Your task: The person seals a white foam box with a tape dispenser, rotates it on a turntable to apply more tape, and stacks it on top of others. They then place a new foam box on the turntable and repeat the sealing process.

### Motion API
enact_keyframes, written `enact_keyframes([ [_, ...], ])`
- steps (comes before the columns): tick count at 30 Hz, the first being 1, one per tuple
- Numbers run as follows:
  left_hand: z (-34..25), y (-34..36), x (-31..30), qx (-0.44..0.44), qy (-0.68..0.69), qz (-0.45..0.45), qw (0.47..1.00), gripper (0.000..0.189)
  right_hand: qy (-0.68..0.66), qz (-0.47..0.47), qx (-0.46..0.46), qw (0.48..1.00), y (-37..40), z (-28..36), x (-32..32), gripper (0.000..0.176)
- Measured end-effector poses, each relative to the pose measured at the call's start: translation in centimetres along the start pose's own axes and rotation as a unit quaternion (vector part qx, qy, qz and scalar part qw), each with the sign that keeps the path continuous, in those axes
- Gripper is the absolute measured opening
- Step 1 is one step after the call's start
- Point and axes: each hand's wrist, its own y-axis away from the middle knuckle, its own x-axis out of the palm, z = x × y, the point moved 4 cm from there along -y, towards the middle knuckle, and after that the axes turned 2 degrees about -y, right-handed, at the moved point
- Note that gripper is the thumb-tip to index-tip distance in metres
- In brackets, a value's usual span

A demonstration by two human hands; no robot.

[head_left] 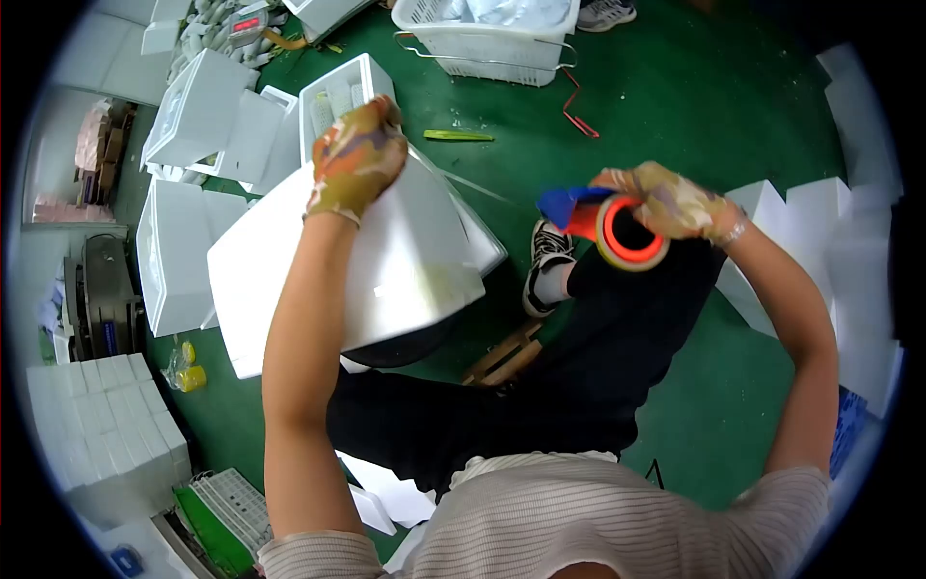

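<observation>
A patterned glove covers my left hand (359,159), its fingers curled at the upper end of a large white foam box (400,251). The box is tilted in front of my left knee; what lies under my fingertips is hidden. My right hand (666,200), gloved the same way, is closed on a tape dispenser (581,212) with a blue front end. Its tape roll (632,234) shows an orange-red core. A thin pale strip (468,180) runs between the box and the dispenser side. The dispenser is held above my right thigh, apart from the box.
Beyond my left hand stands an open foam box (349,82) with pale wrapped items inside. A white basket (482,43) with bagged things is at the back. Foam boxes (203,111) crowd the left, others (810,222) the right. A green leaf piece (458,135) lies on the floor.
</observation>
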Motion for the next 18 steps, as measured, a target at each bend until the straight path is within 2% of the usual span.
enact_keyframes([
  [1,1.3,-1.2,0.7,-0.007,-0.008,-0.014,1.000,0.029,-0.008,-0.013,-0.026,1.000,1.3,0.6,1.0,0.049],
  [2,1.2,-1.4,0.5,-0.022,-0.003,-0.013,1.000,0.028,-0.075,0.015,0.100,0.992,2.7,0.5,2.3,0.051],
  [3,1.0,-1.6,0.1,-0.037,0.003,-0.015,0.999,0.028,-0.043,-0.003,0.055,0.998,3.7,0.8,3.6,0.040],
  [5,1.3,-2.3,0.6,-0.033,0.008,0.002,0.999,0.028,0.041,-0.015,-0.025,0.999,5.2,1.5,6.4,0.032],
  [7,1.5,-2.3,0.7,-0.073,0.047,0.031,0.996,0.029,0.119,0.042,-0.073,0.989,6.2,3.2,8.2,0.043],
  [8,1.7,-2.6,0.9,-0.052,0.026,0.011,0.998,0.030,-0.116,0.115,0.032,0.986,7.3,-3.4,12.3,0.053],
  [9,1.6,-2.6,0.9,-0.050,0.023,0.011,0.998,0.030,-0.101,0.088,-0.109,0.985,6.3,-3.6,13.5,0.054],
  [11,1.5,-2.4,0.9,-0.047,0.042,0.009,0.998,0.029,0.006,0.133,-0.019,0.991,3.7,0.4,14.5,0.039],
  [13,1.5,-2.5,0.9,-0.054,0.030,0.008,0.998,0.027,-0.092,-0.002,-0.089,0.992,0.5,3.0,14.3,0.018],
  [14,1.5,-2.6,0.7,-0.062,0.019,0.006,0.998,0.026,-0.095,-0.028,-0.061,0.993,-2.0,2.7,15.4,0.013],
  [15,1.8,-2.7,0.7,-0.063,0.019,0.003,0.998,0.026,-0.221,-0.113,-0.164,0.955,-3.6,1.0,16.8,0.015],
  [17,2.0,-2.6,0.4,-0.051,-0.015,-0.051,0.997,0.026,-0.351,-0.046,-0.071,0.933,-6.2,0.4,17.2,0.018],
  [18,1.7,-2.8,0.3,-0.066,-0.014,-0.056,0.996,0.027,-0.253,-0.023,-0.101,0.962,-6.8,1.9,17.5,0.032],
])
